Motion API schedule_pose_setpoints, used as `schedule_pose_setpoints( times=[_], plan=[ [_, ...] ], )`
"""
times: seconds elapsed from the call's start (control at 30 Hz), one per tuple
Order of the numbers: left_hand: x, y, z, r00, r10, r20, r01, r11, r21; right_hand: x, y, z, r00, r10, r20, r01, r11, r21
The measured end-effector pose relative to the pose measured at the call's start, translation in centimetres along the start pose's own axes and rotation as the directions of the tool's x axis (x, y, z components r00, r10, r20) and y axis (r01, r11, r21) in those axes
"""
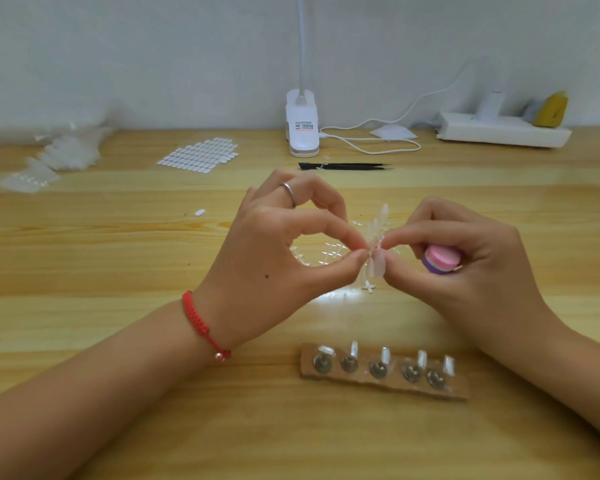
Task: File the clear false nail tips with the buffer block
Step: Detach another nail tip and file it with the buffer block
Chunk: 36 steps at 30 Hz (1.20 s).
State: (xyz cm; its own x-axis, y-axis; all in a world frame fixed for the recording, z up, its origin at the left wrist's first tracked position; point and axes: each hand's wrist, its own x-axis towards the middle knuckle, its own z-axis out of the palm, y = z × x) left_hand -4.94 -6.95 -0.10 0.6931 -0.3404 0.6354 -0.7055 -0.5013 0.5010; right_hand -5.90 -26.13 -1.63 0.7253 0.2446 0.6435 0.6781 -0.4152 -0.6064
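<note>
beyond the left hand (274, 251) a sheet of pale oval stickers (199, 155) lies on the wooden table (84, 254), and beyond both hands black tweezers (347, 166) lie just in front of a white clip lamp base (302, 128) whose cable (371, 142) loops rightward. far beyond the right hand (465, 271) a white power strip (503, 129) sits by the wall (118, 46), with something yellow (553, 109) at its end. nearer than the right hand lies a cardboard strip (362, 375) with five metal studs (378, 369).

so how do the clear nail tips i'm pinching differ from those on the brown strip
The pinched clear nail tips are bunched; the brown strip's tips stand apart in a row. The pinched ones hang between left hand and right hand; the strip's sit on the table. Both look clear.
</note>
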Motion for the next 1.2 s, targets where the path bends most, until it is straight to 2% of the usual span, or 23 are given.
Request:
schedule_pose_setpoints(
  times=[0.23,0.53,0.7,1.03,1.2],
  plan=[
    [-0.07,-0.31,-0.06,0.998,0.034,0.054,-0.035,0.999,0.022,-0.05,0.06,-0.17,0.998,-0.07,0.006,0.07,0.994,-0.082],
    [-0.18,-0.12,0.23,0.997,0.078,0.015,-0.079,0.986,0.149,-0.09,0.1,0.02,0.991,-0.129,-0.018,0.126,0.984,-0.129],
    [-0.25,-0.14,0.13,0.998,0.055,0.022,-0.057,0.995,0.081,0.18,0.06,-0.61,0.983,-0.182,0.02,0.183,0.97,-0.157],
    [-0.43,-0.25,0.27,0.989,0.12,0.082,-0.13,0.983,0.127,0.08,-0.13,-0.38,0.988,-0.123,0.094,0.135,0.983,-0.125],
    [-0.21,-0.08,0.18,0.994,0.103,0.043,-0.108,0.985,0.132,0.17,-0.35,-0.45,0.997,-0.045,0.067,0.045,0.999,0.004]
  ],
)
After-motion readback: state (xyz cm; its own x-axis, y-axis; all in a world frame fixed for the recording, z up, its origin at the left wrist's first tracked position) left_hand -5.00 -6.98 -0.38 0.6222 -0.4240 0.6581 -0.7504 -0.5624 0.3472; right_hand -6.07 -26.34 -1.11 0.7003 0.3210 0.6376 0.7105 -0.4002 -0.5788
